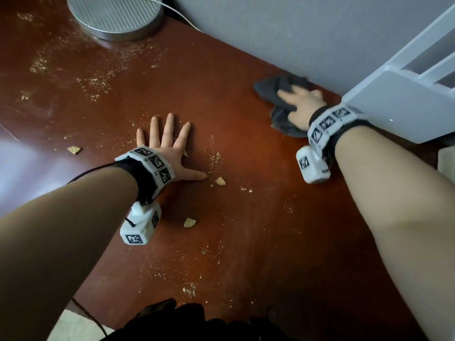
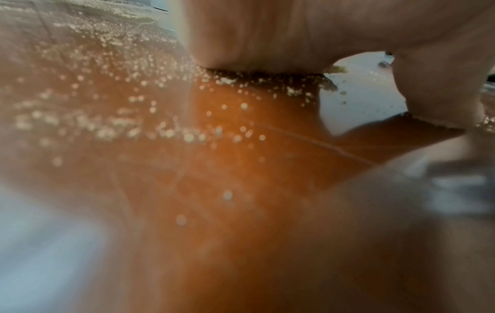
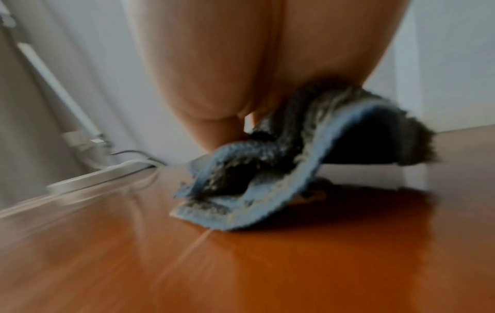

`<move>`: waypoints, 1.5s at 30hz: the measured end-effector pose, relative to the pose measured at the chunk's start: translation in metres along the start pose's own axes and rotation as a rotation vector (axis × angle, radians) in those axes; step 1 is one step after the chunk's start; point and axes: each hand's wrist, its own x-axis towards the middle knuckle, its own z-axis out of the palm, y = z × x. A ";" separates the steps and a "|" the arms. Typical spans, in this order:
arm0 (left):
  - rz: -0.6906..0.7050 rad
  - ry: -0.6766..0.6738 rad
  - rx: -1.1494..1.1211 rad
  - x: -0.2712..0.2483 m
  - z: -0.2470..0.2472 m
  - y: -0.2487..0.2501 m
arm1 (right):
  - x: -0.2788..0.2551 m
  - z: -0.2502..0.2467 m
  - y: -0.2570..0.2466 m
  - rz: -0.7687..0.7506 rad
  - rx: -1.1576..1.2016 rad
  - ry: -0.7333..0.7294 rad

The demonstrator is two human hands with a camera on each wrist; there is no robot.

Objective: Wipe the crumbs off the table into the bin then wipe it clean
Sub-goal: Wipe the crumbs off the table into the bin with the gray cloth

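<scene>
Reddish-brown wood, pretty glossy, that's the desk (image 1: pixel 258 242) I'm looking down at, and it's a mess: fine crumbs (image 1: pixel 98 82) dusted all over the far left part, plus a few bigger chips (image 1: pixel 220 181) nearer the middle. My left hand (image 1: pixel 167 148) lies flat on the desk with the fingers (image 1: pixel 170 124) spread and straight, holding nothing; a chip sits just beside the thumb tip. In the left wrist view, crumbs are bunched right against the palm edge where it meets the wood.

My right hand (image 1: pixel 301 107) is over at the far right, pressing a dark grey cloth (image 1: pixel 280 88) down onto the desk close to the grey wall (image 1: pixel 307 40). Those fingers look mostly straight on top of it, though it's blurry. The right wrist view shows the cloth (image 3: pixel 267 180) bunched under the palm.

A round ribbed metal base (image 1: pixel 115 16) with a white cable (image 1: pixel 179 16) stands at the back left. White furniture (image 1: pixel 398 104) butts up on the right. I can't spot any bin.
</scene>
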 end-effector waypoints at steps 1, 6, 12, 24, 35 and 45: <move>-0.001 -0.002 0.002 0.000 -0.001 0.000 | -0.015 0.005 -0.003 -0.078 0.045 -0.023; -0.003 -0.015 0.011 -0.002 -0.003 0.001 | -0.102 0.010 -0.013 -0.477 0.074 -0.330; -0.001 -0.003 0.027 -0.004 -0.003 0.001 | -0.091 0.012 0.020 0.085 0.208 0.109; 0.110 0.065 -0.001 -0.044 0.033 -0.022 | -0.189 0.068 -0.003 -0.151 0.363 -0.008; 0.082 0.108 0.049 -0.126 0.122 -0.045 | -0.251 0.128 -0.028 0.178 0.248 0.044; 0.051 0.146 0.091 -0.156 0.153 -0.044 | -0.282 0.128 0.005 0.523 0.415 0.293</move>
